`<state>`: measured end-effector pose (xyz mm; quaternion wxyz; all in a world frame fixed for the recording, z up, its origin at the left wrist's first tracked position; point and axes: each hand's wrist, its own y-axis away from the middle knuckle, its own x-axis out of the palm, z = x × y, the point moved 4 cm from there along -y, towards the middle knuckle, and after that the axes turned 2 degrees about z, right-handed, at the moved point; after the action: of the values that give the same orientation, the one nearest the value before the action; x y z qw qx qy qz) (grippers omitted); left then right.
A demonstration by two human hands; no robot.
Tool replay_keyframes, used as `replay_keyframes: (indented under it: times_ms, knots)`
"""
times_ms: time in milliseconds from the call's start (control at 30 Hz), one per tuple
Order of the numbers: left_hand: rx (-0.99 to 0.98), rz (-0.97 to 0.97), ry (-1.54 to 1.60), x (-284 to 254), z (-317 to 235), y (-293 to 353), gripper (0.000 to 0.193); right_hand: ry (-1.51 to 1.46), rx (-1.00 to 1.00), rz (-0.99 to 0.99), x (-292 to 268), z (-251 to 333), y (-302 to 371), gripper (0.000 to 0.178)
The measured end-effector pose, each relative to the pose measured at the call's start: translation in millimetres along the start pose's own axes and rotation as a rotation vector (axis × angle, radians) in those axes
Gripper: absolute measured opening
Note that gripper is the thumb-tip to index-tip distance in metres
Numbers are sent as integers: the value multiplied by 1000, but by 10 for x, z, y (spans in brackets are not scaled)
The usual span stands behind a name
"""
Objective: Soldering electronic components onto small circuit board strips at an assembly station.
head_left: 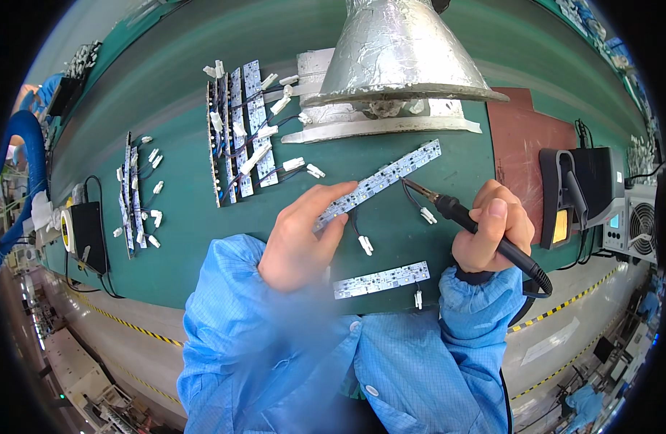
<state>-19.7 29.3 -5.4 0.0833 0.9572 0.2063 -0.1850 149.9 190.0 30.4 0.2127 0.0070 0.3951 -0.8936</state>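
Observation:
My left hand [304,231] is closed on the lower left end of a slim white circuit board strip [383,178], tilted up to the right. Two short leads with white plugs hang from that strip, one plug [365,245] near my fingers, another plug [428,215] under the iron's tip. A black-handled soldering iron [467,218] is gripped in my right hand [494,228], its metal tip at the strip's lower edge, right of its middle. Closer to my body lies a second circuit board strip [381,280] with its own white plug [418,299].
Several wired circuit board strips [255,108] lie at the back left, more [132,195] farther left. A foil-covered fume hood [405,54] overhangs the green mat [181,239]. A soldering station [593,184] stands right, on a reddish board [517,152]. A black device [85,235] sits at left.

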Motion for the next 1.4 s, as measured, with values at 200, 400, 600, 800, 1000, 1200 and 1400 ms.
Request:
replay_keyframes:
  times_ms: [200, 400, 600, 800, 1000, 1200, 1400]
  knots:
    - [15, -10, -20, -8, -2, 11, 41, -8, -10, -2, 17, 1, 1, 31]
    - [31, -7, -46, -10, -14, 14, 41, -68, 60, -304, -222, -167, -50, 34]
    - [20, -11, -65, 6, -13, 24, 41, 117, 113, -423, -346, -272, -102, 39]
    - [-24, -22, -9, -3, -35, 38, 41, 189, 191, -381, -335, -293, -68, 37]
    - [-40, -10, -11, 2, -3, 40, 40, 166, 180, -335, -321, -301, -81, 37]
    - [-23, -20, -22, 6, -9, 32, 40, 173, 168, -344, -320, -315, -76, 37]
    - [-19, -31, -15, 17, -19, 33, 41, 182, 176, -340, -308, -301, -86, 37]
